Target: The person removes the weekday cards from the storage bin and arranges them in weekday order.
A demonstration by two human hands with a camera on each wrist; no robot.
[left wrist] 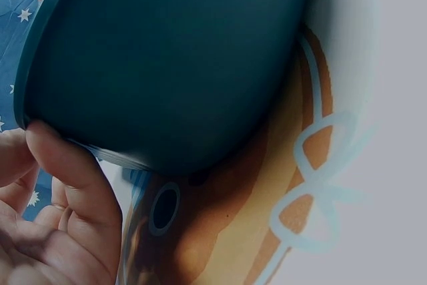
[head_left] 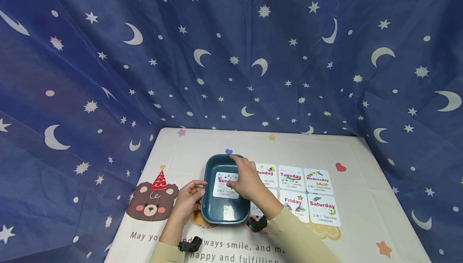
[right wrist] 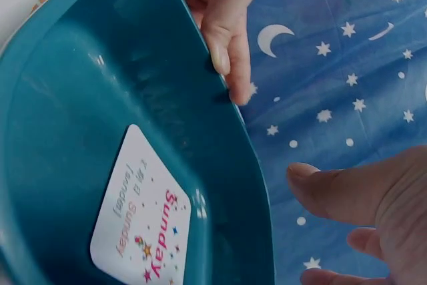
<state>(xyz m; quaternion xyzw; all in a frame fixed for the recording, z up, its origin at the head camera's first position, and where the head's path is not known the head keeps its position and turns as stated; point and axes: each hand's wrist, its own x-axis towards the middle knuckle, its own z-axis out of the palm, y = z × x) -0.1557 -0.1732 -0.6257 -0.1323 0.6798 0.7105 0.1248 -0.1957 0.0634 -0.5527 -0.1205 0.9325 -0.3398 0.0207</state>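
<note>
A dark teal tray (head_left: 226, 215) with a raised rim stands on the table. Inside it lies a white Sunday card (head_left: 221, 190), its printed side up. My left hand (head_left: 189, 199) holds the tray's left rim, thumb and fingertips at the edge. Over the tray's right side reaches my right hand (head_left: 247, 178), thumb and fingers spread. In the right wrist view, this hand's thumb (right wrist: 340, 191) is apart from the tray and no card is between the fingers. Right of the tray are the Monday card (head_left: 267, 174) and, partly hidden under my right forearm, another card (head_left: 257, 208).
Tuesday (head_left: 291, 178), Wednesday (head_left: 318, 181), Friday (head_left: 293, 201) and Saturday (head_left: 323, 208) cards lie in two rows at the right. The tablecloth (head_left: 365, 198) has a printed bear and lettering. A blue star-and-moon curtain (head_left: 231, 70) hangs behind the table and at its sides.
</note>
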